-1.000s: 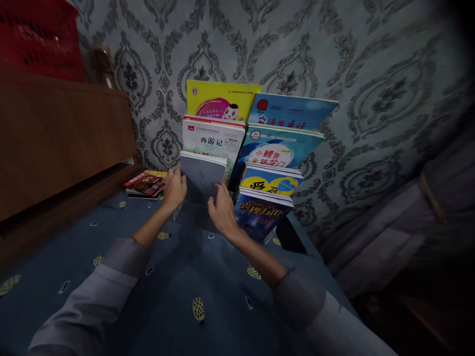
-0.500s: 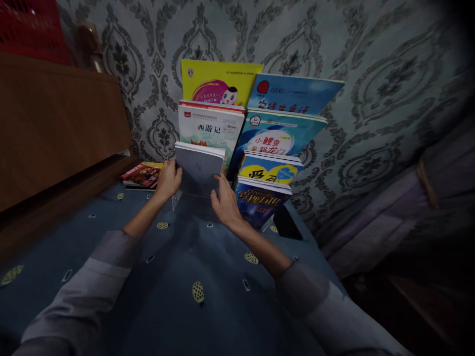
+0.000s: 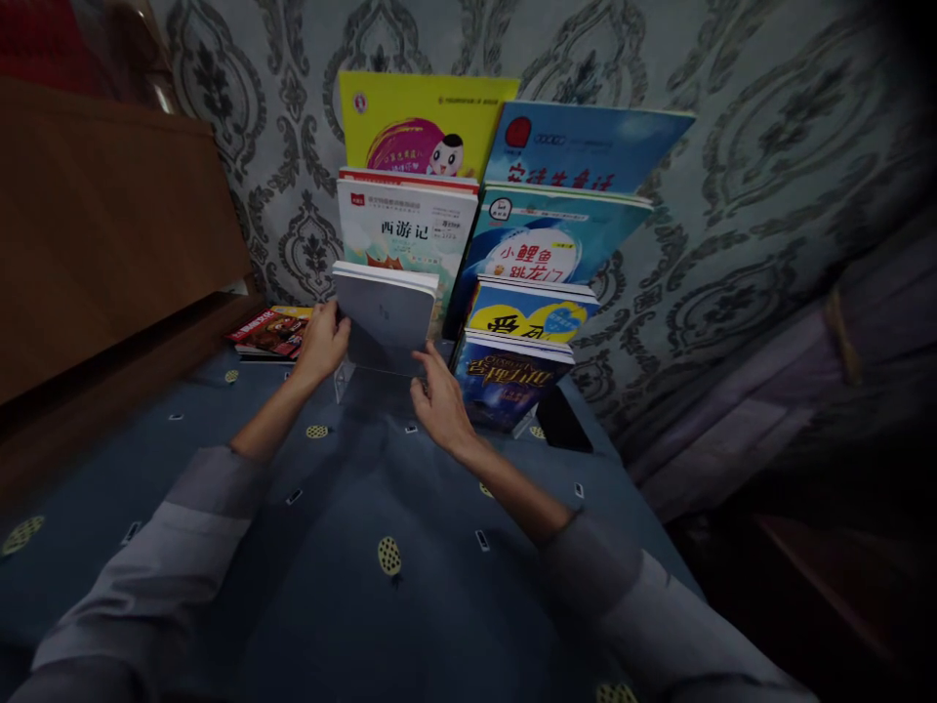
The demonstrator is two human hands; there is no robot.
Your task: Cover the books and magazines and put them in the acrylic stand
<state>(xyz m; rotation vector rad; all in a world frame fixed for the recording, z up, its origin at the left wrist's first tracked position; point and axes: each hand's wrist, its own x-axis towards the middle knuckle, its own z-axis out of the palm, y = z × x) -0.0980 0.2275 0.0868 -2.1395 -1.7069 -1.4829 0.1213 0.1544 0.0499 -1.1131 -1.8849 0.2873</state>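
**Grey-covered book hugged from both sides at the front of the left column**

And here the grey-covered book point(image 3: 385, 322) is held upright, leaning slightly back, in front of the white-covered 西游记 book point(image 3: 373, 203). Its left edge is pinched in a narrow grip by the left hand point(image 3: 322, 342). At the lower right edge it is met by the right hand point(image 3: 444, 405), fingers loosely spread; whether that side is truly gripped cannot be told.

The step in hand is judged to be the seating and squaring of this book. For the next move, even pressure from both sides seems called for, the edges kept level, and then a gentle release.

Now the count! Two hands are seen. Three covers are shown on the left: grey, white and the yellow-covered book point(image 3: 410, 107), with one red edge point(image 3: 410, 182) glimpsed between. Four are shown on the right: the blue fairy-tale book point(image 3: 586, 137), the teal carp book point(image 3: 571, 229), the yellow-and-blue book point(image 3: 490, 312) and the gold-lettered navy book point(image 3: 505, 391). One magazine stack point(image 3: 267, 332) is set well to the left, its layers too blurred to be counted; one black flat object point(image 3: 567, 420) is seen at right.
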